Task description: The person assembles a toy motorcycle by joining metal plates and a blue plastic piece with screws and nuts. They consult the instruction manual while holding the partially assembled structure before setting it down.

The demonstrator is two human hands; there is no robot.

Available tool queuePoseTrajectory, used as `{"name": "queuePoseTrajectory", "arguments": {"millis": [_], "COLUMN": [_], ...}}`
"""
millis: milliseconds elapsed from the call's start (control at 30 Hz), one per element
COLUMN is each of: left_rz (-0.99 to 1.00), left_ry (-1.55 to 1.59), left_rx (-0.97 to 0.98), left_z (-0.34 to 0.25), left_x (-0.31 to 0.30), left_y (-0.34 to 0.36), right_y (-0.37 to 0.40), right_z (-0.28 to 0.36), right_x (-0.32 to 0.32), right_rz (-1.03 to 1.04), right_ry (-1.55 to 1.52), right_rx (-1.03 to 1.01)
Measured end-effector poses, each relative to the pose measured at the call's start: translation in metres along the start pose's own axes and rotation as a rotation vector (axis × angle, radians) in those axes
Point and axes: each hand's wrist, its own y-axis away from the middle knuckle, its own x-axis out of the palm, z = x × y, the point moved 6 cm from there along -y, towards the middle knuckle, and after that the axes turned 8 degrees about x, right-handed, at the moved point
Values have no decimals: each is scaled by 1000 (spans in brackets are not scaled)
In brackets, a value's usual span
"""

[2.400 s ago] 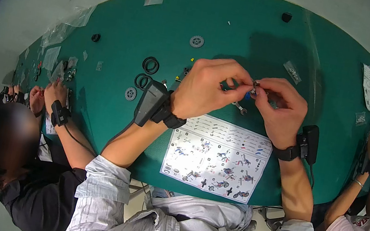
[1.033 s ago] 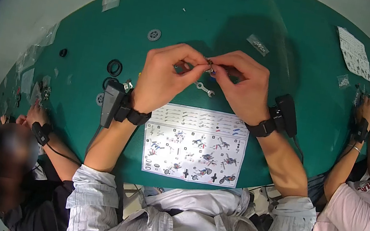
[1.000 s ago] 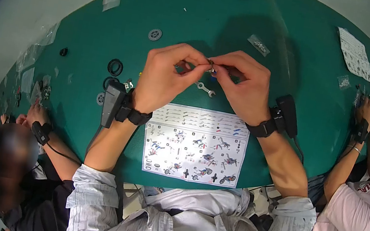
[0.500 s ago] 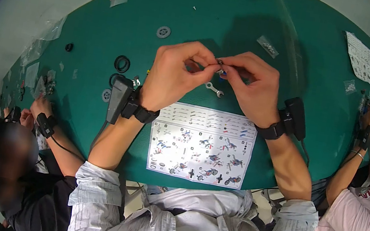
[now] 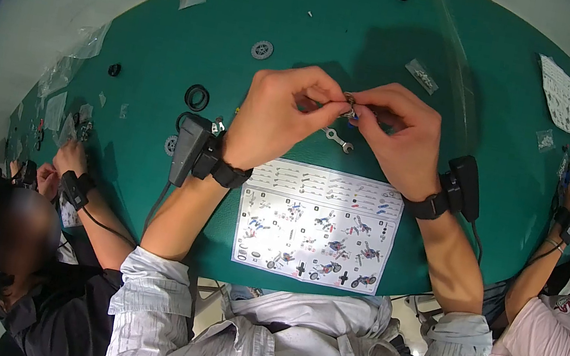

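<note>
I see both hands, left (image 5: pixel 281 120) and right (image 5: pixel 402 141), pinching one small part (image 5: pixel 349 107) above the wrench (image 5: pixel 338 140), fingertips clamped on it

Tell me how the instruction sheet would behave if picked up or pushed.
The instruction sheet looks like thin paper lying flat, so probably light and floppy if lifted by a corner. On the smooth green table it would likely slide when pushed.

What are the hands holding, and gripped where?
A small part, pinched between the thumb and fingertips of both hands: left hand on its left side, right hand on its right. Its details are too small to tell.
</note>
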Motion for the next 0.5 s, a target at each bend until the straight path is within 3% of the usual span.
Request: {"name": "queuePoseTrajectory", "arguments": {"millis": [300,400,500], "left_rz": [-23,-111,-37], "left_ry": [-57,-9,-90], "left_rx": [101,77,124], "left_z": [-7,-11,-10], "left_x": [-1,-2,-1], "left_y": [-1,-2,-1], "right_y": [2,2,2], "right_z": [1,3,7], "right_x": [-1,-1,-2], "right_rz": [-27,-45,-37], "right_ry": [8,16,57], "right_rx": [-5,-23,-51]}}
